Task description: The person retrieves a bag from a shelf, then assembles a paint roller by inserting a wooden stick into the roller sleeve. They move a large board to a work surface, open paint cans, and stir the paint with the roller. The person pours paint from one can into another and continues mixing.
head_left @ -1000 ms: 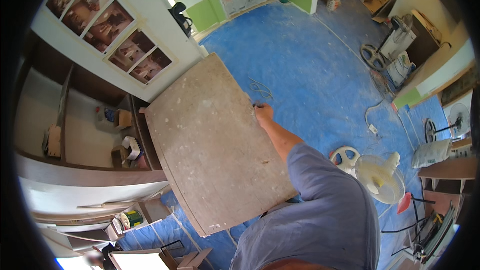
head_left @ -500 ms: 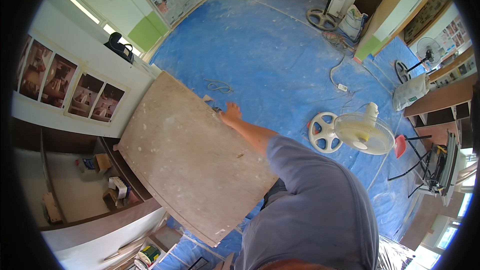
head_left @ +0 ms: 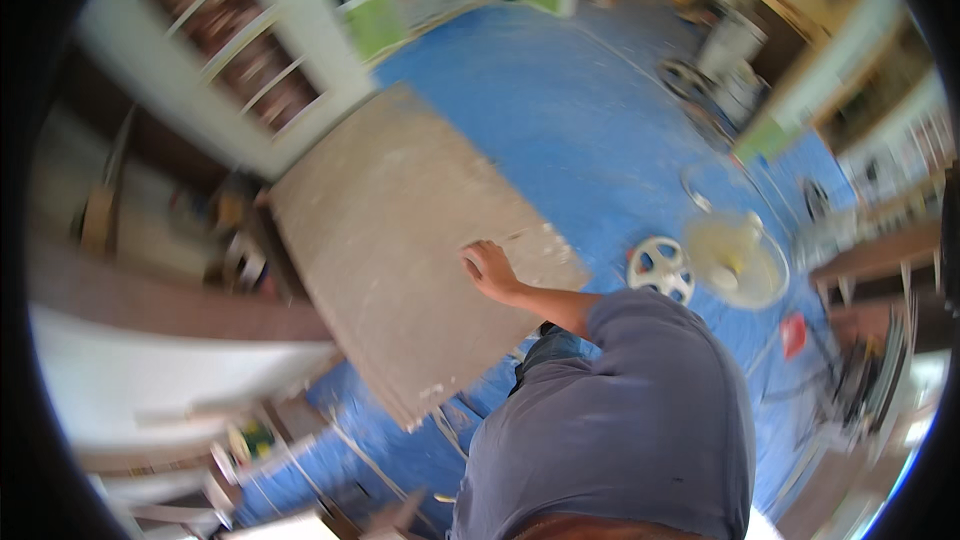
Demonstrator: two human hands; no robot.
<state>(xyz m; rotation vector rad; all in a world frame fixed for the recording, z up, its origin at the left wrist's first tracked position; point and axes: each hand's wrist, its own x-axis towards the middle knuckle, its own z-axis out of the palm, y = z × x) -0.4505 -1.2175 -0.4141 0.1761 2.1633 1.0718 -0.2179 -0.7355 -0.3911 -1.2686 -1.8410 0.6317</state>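
My right hand (head_left: 490, 270) is over the near right part of a large, worn, grey-brown board (head_left: 400, 210), back of the hand up. Its fingers point left, loosely bent and a little apart. Nothing shows in them, though motion blur softens the detail, and I cannot tell whether the palm touches the board. My bare forearm runs back to a grey-blue sleeve. A small light-brown scrap (head_left: 516, 236) lies on the board just beyond the hand. My left hand does not show.
Blue sheeting (head_left: 560, 110) covers the floor. A white fan (head_left: 735, 260) with a round spoked base (head_left: 661, 271) stands to the right, near a red dustpan-like piece (head_left: 793, 335). Open shelving (head_left: 200, 320) holding small boxes lines the left. Bags and clutter stand at the far right.
My right hand has left the board's far right edge and come back over its surface. The whole view has shifted and blurred, with the board now higher in the picture.
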